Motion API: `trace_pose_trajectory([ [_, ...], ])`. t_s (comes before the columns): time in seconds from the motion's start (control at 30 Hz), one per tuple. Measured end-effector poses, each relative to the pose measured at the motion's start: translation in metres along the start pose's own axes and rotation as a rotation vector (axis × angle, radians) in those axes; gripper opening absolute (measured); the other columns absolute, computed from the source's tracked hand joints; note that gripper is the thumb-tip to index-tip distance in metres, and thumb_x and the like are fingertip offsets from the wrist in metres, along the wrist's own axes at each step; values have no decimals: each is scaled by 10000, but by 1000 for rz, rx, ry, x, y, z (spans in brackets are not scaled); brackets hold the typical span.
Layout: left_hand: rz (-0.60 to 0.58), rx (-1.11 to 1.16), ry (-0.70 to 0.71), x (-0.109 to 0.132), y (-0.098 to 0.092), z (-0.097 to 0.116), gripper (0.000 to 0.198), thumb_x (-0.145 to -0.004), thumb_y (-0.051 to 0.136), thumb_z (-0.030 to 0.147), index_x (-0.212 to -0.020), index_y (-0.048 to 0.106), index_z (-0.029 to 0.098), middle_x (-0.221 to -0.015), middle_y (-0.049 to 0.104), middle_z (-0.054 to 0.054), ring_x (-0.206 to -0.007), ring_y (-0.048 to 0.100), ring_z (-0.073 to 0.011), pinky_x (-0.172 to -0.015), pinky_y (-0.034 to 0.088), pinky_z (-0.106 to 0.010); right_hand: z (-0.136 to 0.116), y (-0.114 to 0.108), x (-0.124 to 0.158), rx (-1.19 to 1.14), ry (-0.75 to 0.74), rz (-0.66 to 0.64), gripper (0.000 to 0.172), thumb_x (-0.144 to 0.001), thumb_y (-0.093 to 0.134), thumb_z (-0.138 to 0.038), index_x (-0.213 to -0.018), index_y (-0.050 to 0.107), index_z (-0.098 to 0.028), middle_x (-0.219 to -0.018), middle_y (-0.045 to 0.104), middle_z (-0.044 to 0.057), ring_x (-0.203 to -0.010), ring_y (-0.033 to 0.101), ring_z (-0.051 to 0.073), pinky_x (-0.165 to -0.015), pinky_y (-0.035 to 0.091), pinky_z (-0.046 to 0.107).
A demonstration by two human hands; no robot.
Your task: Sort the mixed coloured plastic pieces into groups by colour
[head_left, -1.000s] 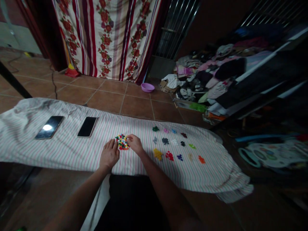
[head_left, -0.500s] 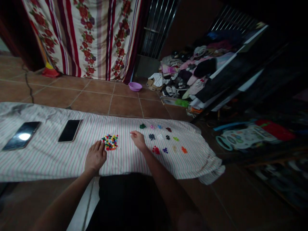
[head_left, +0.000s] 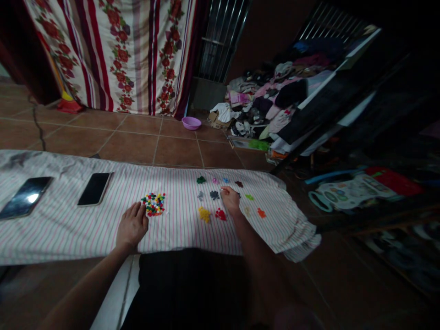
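My left hand [head_left: 132,224] lies flat on the striped cloth [head_left: 103,238], its fingertips at the left edge of a mixed heap of small bead-like pieces [head_left: 154,205]. My right hand [head_left: 231,200] is over the sorted colour piles, thumb and fingers pinched together. Whatever the pinch holds is too small to make out. Just left of those fingers is a dark grey pile [head_left: 214,195], with a light grey pile [head_left: 200,195] beyond it. Yellow pieces [head_left: 204,214] and red pieces [head_left: 220,214] sit nearer me. The right hand and forearm hide some piles.
Dark green [head_left: 200,180], pink [head_left: 215,180], blue [head_left: 226,180] and brown [head_left: 238,184] piles line the far side. Lime [head_left: 249,197] and orange [head_left: 261,212] ones lie to the right. Two phones, one nearer [head_left: 95,189] and one farther left [head_left: 25,197], rest on the cloth.
My right hand has moved right, from between the mixed heap and the piles to over the piles, uncovering the yellow and light grey ones. My left hand stays by the heap.
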State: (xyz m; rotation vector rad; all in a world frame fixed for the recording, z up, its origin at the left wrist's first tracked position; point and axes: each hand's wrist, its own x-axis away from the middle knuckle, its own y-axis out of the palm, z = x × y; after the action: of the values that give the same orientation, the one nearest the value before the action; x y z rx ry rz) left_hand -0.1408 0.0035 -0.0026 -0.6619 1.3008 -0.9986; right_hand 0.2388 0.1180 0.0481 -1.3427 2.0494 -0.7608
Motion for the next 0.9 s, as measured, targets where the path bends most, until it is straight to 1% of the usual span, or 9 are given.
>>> trace_pose_trajectory([
  [0.1,-3,-8,6,0,-1,0,387,-883,395,252,-1183,618,150,-1286,610,-160,-1246,526,-297,-1020,443,-453,16,-8,-10,56,62,64,348,-744,465,-213,-955,740,-186,-915,745,59,-871,674,200,-852,502,305],
  [0.2,-10,-14,2,0,-1,0,392,-886,391,255,-1190,616,151,-1291,609,-156,-1252,524,-295,-1032,439,-453,31,-12,-17,79,97,94,353,-735,456,-192,-942,743,-191,-920,747,58,-869,671,199,-857,496,303],
  [0.37,-31,33,-26,0,-2,0,413,-874,402,253,-1217,609,151,-1309,599,-162,-1264,515,-307,-1036,437,-475,49,-10,-21,126,108,93,380,-726,446,-177,-955,749,-175,-922,748,73,-852,668,205,-831,499,307],
  [0.47,-33,48,-39,0,-2,0,423,-864,410,255,-1228,607,166,-1310,599,-157,-1262,516,-312,-1033,436,-488,53,-9,-21,145,83,95,381,-716,448,-171,-941,756,-178,-928,746,73,-860,664,205,-842,494,307],
  [0.57,-25,28,-35,0,-2,0,418,-866,410,260,-1224,605,171,-1304,604,-146,-1261,518,-298,-1037,436,-472,53,-7,-20,180,70,79,380,-717,450,-155,-938,758,-187,-936,742,70,-874,655,201,-847,480,296],
  [0.73,-28,10,-17,-1,-2,1,407,-876,390,261,-1204,606,155,-1295,605,-150,-1255,521,-289,-1047,428,-451,52,-6,-19,251,62,67,387,-721,455,-137,-958,760,-166,-952,729,96,-885,647,209,-830,470,288],
  [0.9,-29,9,-15,-1,-3,1,403,-874,395,262,-1195,609,143,-1294,604,-163,-1253,521,-293,-1050,424,-451,55,-7,-19,241,40,78,388,-710,447,-128,-939,757,-172,-951,731,84,-908,644,211,-857,471,295],
])
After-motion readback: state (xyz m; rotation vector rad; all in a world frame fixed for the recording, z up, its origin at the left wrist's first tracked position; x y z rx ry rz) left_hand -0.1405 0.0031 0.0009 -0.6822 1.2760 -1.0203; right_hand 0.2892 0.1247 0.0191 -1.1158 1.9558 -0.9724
